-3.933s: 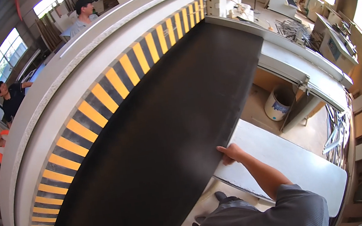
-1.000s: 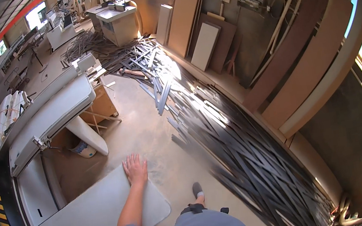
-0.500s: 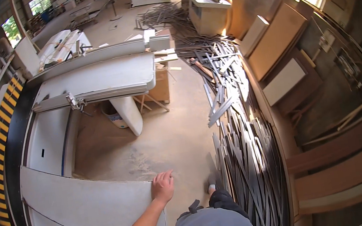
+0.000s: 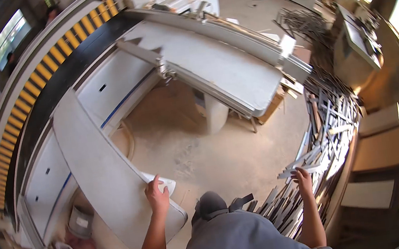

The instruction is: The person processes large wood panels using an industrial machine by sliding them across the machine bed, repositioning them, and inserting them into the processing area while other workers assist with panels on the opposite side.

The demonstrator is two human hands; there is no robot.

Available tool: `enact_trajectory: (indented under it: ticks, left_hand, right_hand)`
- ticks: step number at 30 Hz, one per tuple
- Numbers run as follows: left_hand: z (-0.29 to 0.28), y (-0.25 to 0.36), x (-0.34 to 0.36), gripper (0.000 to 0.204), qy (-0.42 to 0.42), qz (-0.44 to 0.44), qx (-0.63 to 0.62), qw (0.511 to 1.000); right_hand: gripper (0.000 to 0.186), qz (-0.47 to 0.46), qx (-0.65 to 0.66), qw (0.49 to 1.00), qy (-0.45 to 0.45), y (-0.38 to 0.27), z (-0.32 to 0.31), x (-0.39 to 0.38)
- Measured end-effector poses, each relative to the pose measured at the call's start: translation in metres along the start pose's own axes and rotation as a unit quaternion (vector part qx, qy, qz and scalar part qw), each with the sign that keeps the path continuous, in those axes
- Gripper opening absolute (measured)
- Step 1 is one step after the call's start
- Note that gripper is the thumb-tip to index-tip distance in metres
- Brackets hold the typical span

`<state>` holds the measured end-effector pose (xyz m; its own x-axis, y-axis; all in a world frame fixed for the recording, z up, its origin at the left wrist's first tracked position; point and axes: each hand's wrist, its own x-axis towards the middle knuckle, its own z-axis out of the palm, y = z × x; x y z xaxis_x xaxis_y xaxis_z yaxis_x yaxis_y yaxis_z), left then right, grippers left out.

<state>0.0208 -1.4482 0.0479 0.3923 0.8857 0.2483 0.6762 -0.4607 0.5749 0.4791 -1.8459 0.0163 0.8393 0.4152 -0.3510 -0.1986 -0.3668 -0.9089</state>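
A long white side table [image 4: 93, 160] with a rounded end extends toward me from the machine. My left hand [image 4: 158, 197] is at its edge near that end, fingers apart and slightly bent. My right hand [image 4: 303, 178] is raised, fingers apart and curled with nothing visible in them, in front of a pile of long thin offcut strips [image 4: 331, 121]. Beyond is the machine's yellow-and-black striped beam [image 4: 42, 75] over a dark strip of bed. A second white table [image 4: 211, 61] with a metal fence crosses the far side.
Partly hidden people [image 4: 11, 61] stand behind the beam. Boards [image 4: 390, 138] lean on the right wall. A bucket [image 4: 80, 224] and rags are at lower left beside a metal rail [image 4: 41, 248]. A white machine [image 4: 182, 2] and another machine [image 4: 353, 39] stand farther back.
My view has swung left toward the machine. My right hand has come into view, raised. The broad dark surface seen earlier has shrunk to a narrow strip, exposing the white frames.
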Motion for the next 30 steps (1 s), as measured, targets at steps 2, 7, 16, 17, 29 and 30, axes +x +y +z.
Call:
enact_trajectory:
  ticks: [2, 7, 16, 17, 29, 30]
  left_hand:
    - [-0.021, -0.024, -0.006, 0.057, 0.082, -0.075, 0.052, 0.992]
    - [-0.016, -0.069, -0.012, 0.05, 0.195, -0.183, 0.124, 0.956]
    - [-0.022, -0.085, 0.102, 0.053, 0.212, -0.282, 0.088, 0.931]
    - [-0.024, -0.087, 0.121, 0.054, 0.209, -0.289, 0.054, 0.933]
    - [-0.063, -0.208, 0.297, 0.057, 0.149, -0.353, 0.098, 0.918]
    - [-0.068, -0.219, 0.321, 0.057, 0.154, -0.355, 0.107, 0.916]
  right_hand:
    - [0.036, -0.069, -0.062, 0.992, -0.082, -0.083, 0.057, 0.065]
    - [0.031, -0.199, -0.131, 0.947, -0.217, -0.182, 0.193, 0.173]
    - [0.025, -0.233, -0.199, 0.883, -0.356, -0.244, 0.436, 0.193]
    - [0.026, -0.223, -0.205, 0.883, -0.358, -0.253, 0.461, 0.192]
    - [0.029, -0.344, -0.105, 0.877, -0.319, -0.42, 0.74, 0.321]
    - [0.029, -0.348, -0.104, 0.88, -0.307, -0.425, 0.761, 0.342]
